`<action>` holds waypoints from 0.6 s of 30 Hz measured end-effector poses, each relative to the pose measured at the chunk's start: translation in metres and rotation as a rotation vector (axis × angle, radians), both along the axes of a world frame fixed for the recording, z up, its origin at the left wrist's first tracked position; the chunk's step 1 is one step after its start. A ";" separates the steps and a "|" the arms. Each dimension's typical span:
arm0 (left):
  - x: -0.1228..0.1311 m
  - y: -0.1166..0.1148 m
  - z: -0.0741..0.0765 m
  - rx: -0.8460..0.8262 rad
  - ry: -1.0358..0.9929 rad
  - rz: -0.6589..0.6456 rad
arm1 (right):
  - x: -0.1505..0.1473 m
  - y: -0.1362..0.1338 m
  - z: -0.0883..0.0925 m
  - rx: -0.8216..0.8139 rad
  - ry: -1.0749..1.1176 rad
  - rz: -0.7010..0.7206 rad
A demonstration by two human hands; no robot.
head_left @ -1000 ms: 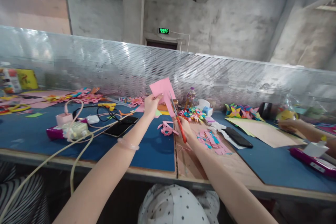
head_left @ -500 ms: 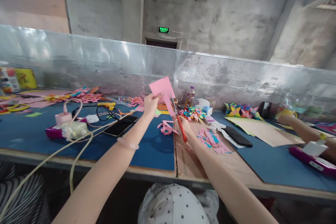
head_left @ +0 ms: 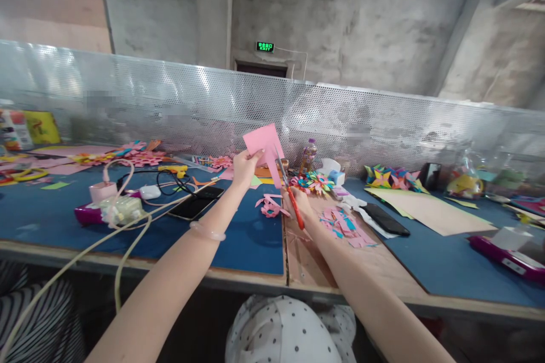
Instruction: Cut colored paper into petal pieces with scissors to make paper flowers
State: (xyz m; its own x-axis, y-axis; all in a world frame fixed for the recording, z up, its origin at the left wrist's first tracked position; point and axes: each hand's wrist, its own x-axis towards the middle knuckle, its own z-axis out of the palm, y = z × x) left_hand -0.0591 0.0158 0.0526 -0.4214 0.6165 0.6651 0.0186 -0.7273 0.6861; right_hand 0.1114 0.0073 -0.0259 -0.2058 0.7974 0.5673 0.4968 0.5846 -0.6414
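My left hand (head_left: pixel 246 169) pinches a sheet of pink paper (head_left: pixel 263 139) by its lower left, thumb on the near face, and holds it up above the table. In my right hand (head_left: pixel 298 202) is a pair of scissors (head_left: pixel 294 204) with red-orange handles, blades pointing up and into the paper. A narrow pink strip hangs down along the blades, still joined to the sheet. Below the paper, curled pink paper strips (head_left: pixel 269 205) lie on the blue mat. Right of my right hand is a pile of pink and blue paper scraps (head_left: pixel 347 227).
A phone (head_left: pixel 196 203) and a purple power strip (head_left: pixel 88 214) with trailing cables lie at left. Paper flowers (head_left: pixel 319 182) and a bottle (head_left: pixel 309 154) stand behind the scissors. At right are a black phone (head_left: pixel 387 219), large paper sheets (head_left: pixel 430 212) and another power strip (head_left: pixel 506 258).
Another person's arm at the far right has gone out of view. My hands, the pink paper and the scissors have barely moved.
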 end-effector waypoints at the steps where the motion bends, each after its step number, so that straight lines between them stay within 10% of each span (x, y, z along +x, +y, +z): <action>1: 0.000 -0.001 0.000 0.004 0.012 0.007 | 0.000 0.000 0.000 0.003 0.002 -0.003; 18: 0.001 -0.003 0.001 -0.013 -0.006 0.023 | -0.003 -0.007 0.006 0.012 0.045 0.004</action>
